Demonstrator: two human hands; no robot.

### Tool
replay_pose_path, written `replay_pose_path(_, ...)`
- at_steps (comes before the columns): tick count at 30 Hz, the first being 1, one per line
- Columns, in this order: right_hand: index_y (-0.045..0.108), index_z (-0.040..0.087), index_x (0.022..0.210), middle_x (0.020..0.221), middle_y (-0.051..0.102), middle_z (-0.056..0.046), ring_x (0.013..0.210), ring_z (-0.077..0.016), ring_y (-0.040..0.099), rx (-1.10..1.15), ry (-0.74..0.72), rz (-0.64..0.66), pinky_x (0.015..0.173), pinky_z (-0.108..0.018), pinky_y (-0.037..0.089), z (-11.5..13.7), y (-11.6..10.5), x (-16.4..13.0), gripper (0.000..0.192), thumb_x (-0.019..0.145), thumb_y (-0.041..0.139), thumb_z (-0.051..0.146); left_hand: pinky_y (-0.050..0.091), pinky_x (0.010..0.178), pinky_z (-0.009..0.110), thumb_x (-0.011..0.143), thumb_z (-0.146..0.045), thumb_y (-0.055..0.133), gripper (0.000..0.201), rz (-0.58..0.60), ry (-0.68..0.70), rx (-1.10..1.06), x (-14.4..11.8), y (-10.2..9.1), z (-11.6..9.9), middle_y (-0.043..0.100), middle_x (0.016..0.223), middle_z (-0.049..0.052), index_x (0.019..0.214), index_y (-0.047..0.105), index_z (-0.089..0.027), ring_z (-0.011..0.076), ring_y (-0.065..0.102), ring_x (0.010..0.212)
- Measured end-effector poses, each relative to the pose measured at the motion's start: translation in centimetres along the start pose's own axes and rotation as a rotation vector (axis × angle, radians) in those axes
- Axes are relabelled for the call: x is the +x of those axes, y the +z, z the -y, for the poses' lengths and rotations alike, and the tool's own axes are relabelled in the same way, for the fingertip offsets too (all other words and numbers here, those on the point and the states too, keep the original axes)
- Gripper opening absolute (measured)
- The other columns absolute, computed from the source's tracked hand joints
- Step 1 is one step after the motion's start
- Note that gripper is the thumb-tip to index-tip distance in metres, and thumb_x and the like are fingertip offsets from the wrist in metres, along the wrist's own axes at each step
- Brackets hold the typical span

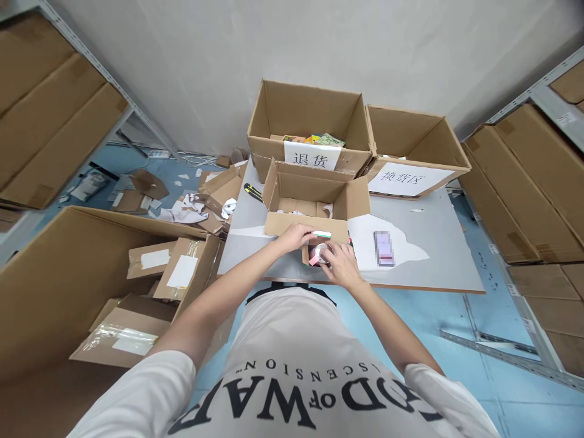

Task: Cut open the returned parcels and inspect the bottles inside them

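At the near edge of the worktop (424, 255), a small pink-and-white item (318, 253) is held between both hands, just in front of the small open carton (314, 201). The left hand (295, 236) is laid over the top of the item, its fingers curled down against the carton's near flap, so its grip is closed on the item. The right hand (341, 265) is pressed to the item from the right, fingers bent around it in a clasping grip. What the item is cannot be told; it is partly hidden by the fingers.

Just right of the hands, a white sheet (387, 240) is spread flat, and a small purple packet (384, 248) is lying on it. At the far edge, two larger open cartons are set side by side: the labelled carton at the middle (310, 121), with colourful goods inside, and the labelled carton toward the far right corner (410, 152). A yellow-and-black utility knife (253, 193) is lying near the left edge, beside the small carton.
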State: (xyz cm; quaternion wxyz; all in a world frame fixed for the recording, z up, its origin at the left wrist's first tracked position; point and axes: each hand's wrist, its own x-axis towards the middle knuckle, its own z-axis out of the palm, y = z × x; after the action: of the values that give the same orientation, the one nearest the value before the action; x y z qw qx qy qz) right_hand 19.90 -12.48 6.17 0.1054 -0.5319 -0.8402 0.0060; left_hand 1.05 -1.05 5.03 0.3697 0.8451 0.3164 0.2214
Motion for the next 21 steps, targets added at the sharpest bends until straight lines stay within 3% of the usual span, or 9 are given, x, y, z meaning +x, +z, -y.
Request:
replay_pose_path(6,0.057,0.022,0.108,0.123,0.053,-0.012,0.099,-0.0272,0.044,-0.096,0.000,0.153,0.081,-0.038,0.029,0.6,0.4,0.0,0.023,0.085,0.051,0.025,0.044,0.075,0.024,0.089,-0.038,0.048,0.031,-0.028,-0.010,-0.024,-0.2,0.2,0.4,0.072,0.094,0.005,0.104,0.068,-0.020,0.0169,0.063,0.081)
replay_pose_path(12,0.058,0.022,0.106,0.119,0.055,-0.014,0.093,-0.0254,0.046,-0.161,0.066,0.207,0.075,-0.036,0.031,1.7,1.2,0.5,0.025,0.087,0.046,0.013,0.044,0.074,0.026,0.088,-0.037,0.049,0.029,-0.021,-0.063,-0.014,0.0,0.1,0.4,0.072,0.090,0.005,0.100,0.069,-0.019,0.0178,0.062,0.079)
replay_pose_path(21,0.059,0.019,0.109,0.112,0.058,-0.014,0.092,-0.0249,0.050,-0.149,-0.078,0.285,0.078,-0.037,0.034,0.9,1.0,0.6,0.028,0.088,0.045,0.009,0.041,0.069,0.023,0.089,-0.035,0.047,0.029,0.017,-0.046,-0.010,0.1,-0.2,0.4,0.069,0.080,0.003,0.093,0.069,-0.017,0.0151,0.058,0.071)
